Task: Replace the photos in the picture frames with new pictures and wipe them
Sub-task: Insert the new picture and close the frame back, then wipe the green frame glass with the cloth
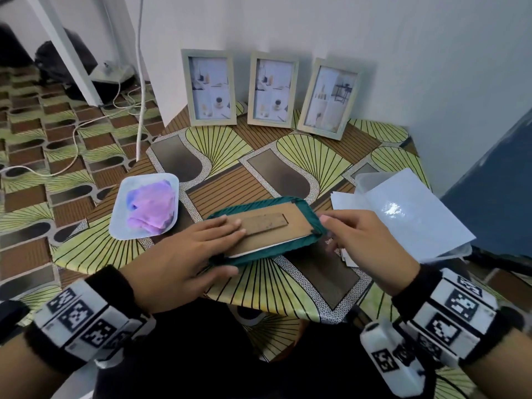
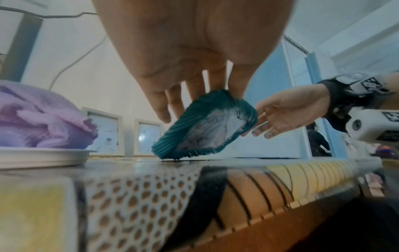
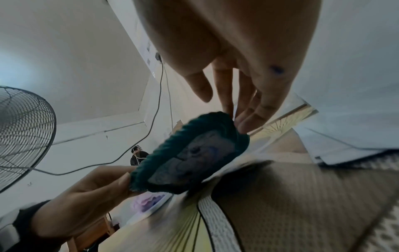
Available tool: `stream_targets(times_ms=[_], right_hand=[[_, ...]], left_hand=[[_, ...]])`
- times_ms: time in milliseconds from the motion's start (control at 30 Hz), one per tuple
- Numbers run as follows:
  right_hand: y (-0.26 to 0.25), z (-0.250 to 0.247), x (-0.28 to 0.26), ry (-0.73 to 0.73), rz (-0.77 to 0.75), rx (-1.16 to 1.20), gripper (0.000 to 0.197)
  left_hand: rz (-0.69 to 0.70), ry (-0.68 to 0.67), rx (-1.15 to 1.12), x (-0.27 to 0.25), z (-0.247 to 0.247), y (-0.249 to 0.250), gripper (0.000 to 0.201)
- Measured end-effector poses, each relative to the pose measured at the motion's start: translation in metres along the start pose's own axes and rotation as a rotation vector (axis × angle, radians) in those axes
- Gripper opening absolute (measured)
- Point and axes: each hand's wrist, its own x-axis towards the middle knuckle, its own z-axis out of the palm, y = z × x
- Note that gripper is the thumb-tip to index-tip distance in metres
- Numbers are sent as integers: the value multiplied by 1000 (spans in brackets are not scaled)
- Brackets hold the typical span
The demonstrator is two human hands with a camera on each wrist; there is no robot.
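A teal-edged picture frame (image 1: 259, 259) is held face down and tilted over the table's front, its brown backing board (image 1: 276, 234) and stand strip upward. My left hand (image 1: 218, 249) grips its left end, with fingers flat on the backing and the thumb at the near edge. My right hand (image 1: 331, 231) is at the right end, with nearly straight fingertips touching the edge and the thumb near the corner. In the left wrist view the frame (image 2: 172, 145) rests one corner on the table and its glass side shows. In the right wrist view the frame (image 3: 215, 122) is touched by my fingers (image 3: 244, 119).
Three pale frames (image 1: 211, 87) (image 1: 273, 92) (image 1: 328, 99) lean against the back wall. A white tray (image 1: 121, 226) with a purple cloth (image 1: 152, 208) sits at the left. White sheets and a clear container (image 1: 403, 214) lie at the right. The patterned table (image 1: 288, 283) ends near me.
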Motion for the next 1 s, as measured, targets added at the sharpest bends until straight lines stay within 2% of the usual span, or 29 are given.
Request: stream_targets(times_ms=[100,200,300,467,533,567,667,767,867,900,933,1000], right_hand=[[-12,-6,-4,68,-51,106,28],[-23,-13,-1,83,-74,171,34],[-34,-13,7,50,-61,237,35],[-40,-5,20,-59,-64,177,31],[-35,0,24,-98,-49,161,30],[-31,4,25,-120,-22,144,28],[-19,16,26,-238,40,87,40],[-11,25,24,-284,11,10,24],[-7,27,28,-317,-46,-72,30],[-4,28,30,-332,-63,-125,27],[-1,28,33,-358,-83,-214,33],[1,28,37,-407,-128,-459,65]], left_hand=[[13,221,-165,-1,-7,1,48],[-40,372,-368,3,-12,6,37],[-66,462,-475,14,-18,13,31],[-101,530,-502,27,-25,18,25],[-179,569,-615,29,-25,15,24],[-245,574,-724,30,-24,14,25],[-439,497,-1043,30,-15,11,24],[-523,445,-1256,25,0,8,24],[-557,401,-1263,18,11,2,27],[-560,397,-1255,15,14,-1,28],[-565,398,-1248,12,15,-2,29],[-567,393,-1166,5,14,-5,31]])
